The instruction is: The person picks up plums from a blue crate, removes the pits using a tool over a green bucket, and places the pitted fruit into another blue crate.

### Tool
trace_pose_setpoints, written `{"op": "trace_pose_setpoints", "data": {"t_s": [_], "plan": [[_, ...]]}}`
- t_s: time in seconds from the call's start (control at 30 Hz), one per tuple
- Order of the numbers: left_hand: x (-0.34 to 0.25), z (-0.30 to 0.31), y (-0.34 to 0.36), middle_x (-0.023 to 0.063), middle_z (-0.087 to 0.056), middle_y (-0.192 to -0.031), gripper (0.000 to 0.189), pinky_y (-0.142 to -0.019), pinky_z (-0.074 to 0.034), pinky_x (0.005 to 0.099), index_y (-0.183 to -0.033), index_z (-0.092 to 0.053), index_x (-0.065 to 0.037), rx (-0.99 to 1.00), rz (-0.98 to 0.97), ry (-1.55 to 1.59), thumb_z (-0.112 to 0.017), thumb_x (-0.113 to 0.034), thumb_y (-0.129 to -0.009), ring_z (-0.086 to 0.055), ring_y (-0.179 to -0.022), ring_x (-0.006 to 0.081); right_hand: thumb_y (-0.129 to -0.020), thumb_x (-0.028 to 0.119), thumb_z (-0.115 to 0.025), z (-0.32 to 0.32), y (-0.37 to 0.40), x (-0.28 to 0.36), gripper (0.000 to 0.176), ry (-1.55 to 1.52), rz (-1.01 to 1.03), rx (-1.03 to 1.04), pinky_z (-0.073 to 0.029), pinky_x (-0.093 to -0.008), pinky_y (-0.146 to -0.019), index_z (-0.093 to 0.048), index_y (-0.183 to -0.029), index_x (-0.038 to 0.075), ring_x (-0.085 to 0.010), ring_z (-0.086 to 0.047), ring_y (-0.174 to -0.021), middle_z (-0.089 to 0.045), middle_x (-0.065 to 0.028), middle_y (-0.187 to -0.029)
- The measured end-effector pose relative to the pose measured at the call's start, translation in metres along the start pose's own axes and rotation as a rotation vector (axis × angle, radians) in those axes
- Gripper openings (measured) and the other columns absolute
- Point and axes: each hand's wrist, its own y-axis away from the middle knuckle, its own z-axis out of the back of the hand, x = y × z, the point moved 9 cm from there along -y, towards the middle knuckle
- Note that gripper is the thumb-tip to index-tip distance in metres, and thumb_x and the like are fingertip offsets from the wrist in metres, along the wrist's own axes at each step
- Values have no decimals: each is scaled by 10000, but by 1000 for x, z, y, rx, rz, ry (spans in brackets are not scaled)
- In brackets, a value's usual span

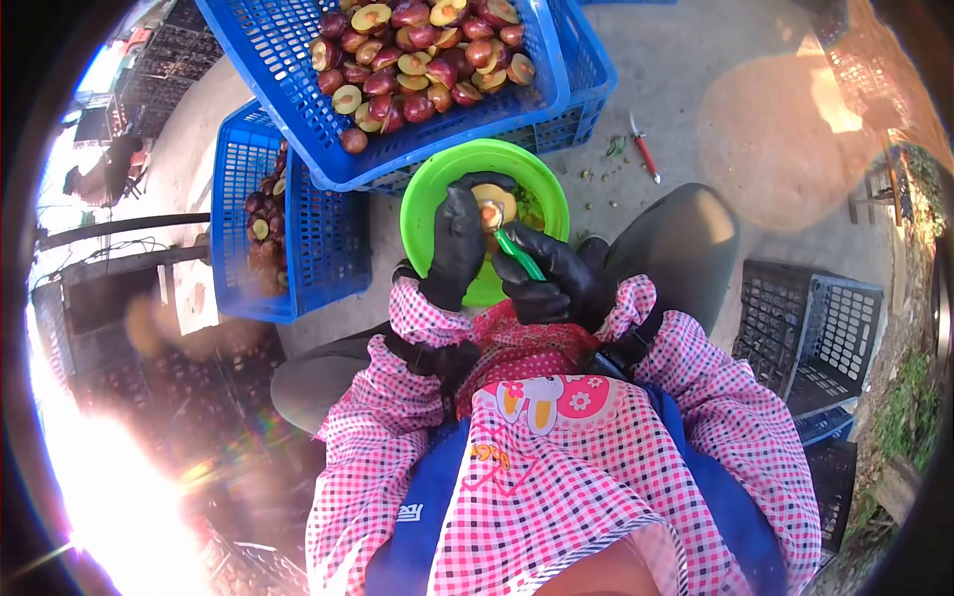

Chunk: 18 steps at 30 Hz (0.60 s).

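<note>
My left hand (455, 233), in a black glove, is closed around a halved plum (494, 197). The plum's yellow cut face and brown stone point up. My right hand (552, 276), also black-gloved, grips a green-handled corer (521, 252) whose small metal head touches the fruit at the stone. Both hands are over a bright green basin (421, 223), with scraps visible inside at its right. Beyond it, a blue crate (343, 164) is heaped with halved red plums (417, 65).
Another blue crate (290, 233) at left holds more plums. On the concrete floor lies a red-handled cutting tool (644, 154) near small scraps. Black crates (810, 328) stand at right. A person (109, 174) is partly visible at far left. Glare washes out the lower left.
</note>
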Motion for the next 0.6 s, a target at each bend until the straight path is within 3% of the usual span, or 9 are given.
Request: {"op": "trace_pose_setpoints", "data": {"t_s": [0.03, 0.1, 0.2, 0.27, 0.33, 0.37, 0.43, 0.53, 0.6], "plan": [[-6, -7, 0, 39, -640, -992, 572, -804, -503, 260, -1141, -598, -10, -1, -7, 1, -379, -523, -1013, -609, -856, 116, -995, 578, -339, 0, -1, 3, 553, 174, 0, -28, -245, -243, -353, -523, -823, 86, -86, -253, -345, -313, 29, -485], [5, -1, 4, 36, -643, -961, 582, -795, -503, 283, -1101, -609, 0, -216, 227, 166, -383, -529, -1011, -611, -846, 137, -1004, 563, -323, -3, -4, 7, 553, 357, -3, -48, -240, -246, -344, -518, -811, 83, -87, -263, -338, -334, 22, -483], [17, 25, 7, 57, -645, -915, 590, -758, -486, 304, -1045, -610, 20, -192, 364, 15, -387, -525, -1012, -600, -819, 158, -1015, 538, -320, 8, -3, 5, 558, 595, 29, -209, -257, -249, -338, -532, -803, 67, -88, -289, -333, -371, 5, -480], [-47, 42, 2, 108, -632, -847, 484, -704, -452, 354, -981, -615, 4, -316, -78, -578, -420, -437, -1023, -570, -768, 208, -1017, 513, -355, -2, -5, 13, 550, 729, 84, -145, -287, -260, -337, -552, -793, 51, -103, -333, -326, -421, -17, -486], [-73, 122, 11, 102, -649, -888, 430, -770, -471, 357, -1022, -613, 12, -594, -85, -862, -407, -365, -1038, -601, -833, 224, -1007, 505, -392, 9, -4, 27, 535, 820, 142, -266, -307, -265, -351, -574, -817, 39, -107, -371, -343, -439, -22, -491], [-129, 123, 31, 105, -666, -908, 439, -798, -487, 369, -1102, -608, 27, -704, -693, -1207, -429, -368, -1028, -622, -868, 234, -998, 497, -430, 19, 0, 35, 521, 896, 191, -395, -327, -270, -365, -596, -841, 28, -112, -410, -361, -456, -27, -497], [-191, 179, 22, 139, -671, -997, 417, -839, -501, 375, -1186, -588, 35, -869, -64, -1212, -514, -330, -998, -640, -945, 269, -982, 500, -462, 23, 0, 38, 516, 1006, 206, -438, -343, -274, -386, -614, -883, 17, -114, -439, -386, -483, -32, -521], [-196, 203, -12, 184, -653, -1103, 426, -870, -503, 373, -1221, -577, 30, -834, -258, -1191, -622, -283, -936, -637, -1012, 304, -959, 496, -510, 18, -6, 43, 510, 1104, 192, -482, -368, -275, -427, -636, -951, 2, -113, -478, -431, -527, -37, -573], [-184, 121, -62, 223, -644, -1132, 454, -894, -495, 417, -1227, -594, 11, -487, -535, -1332, -686, -227, -851, -638, -997, 354, -951, 488, -526, 16, -7, 42, 505, 1088, 160, -501, -379, -273, -446, -641, -978, -2, -109, -488, -451, -544, -38, -599]]}}
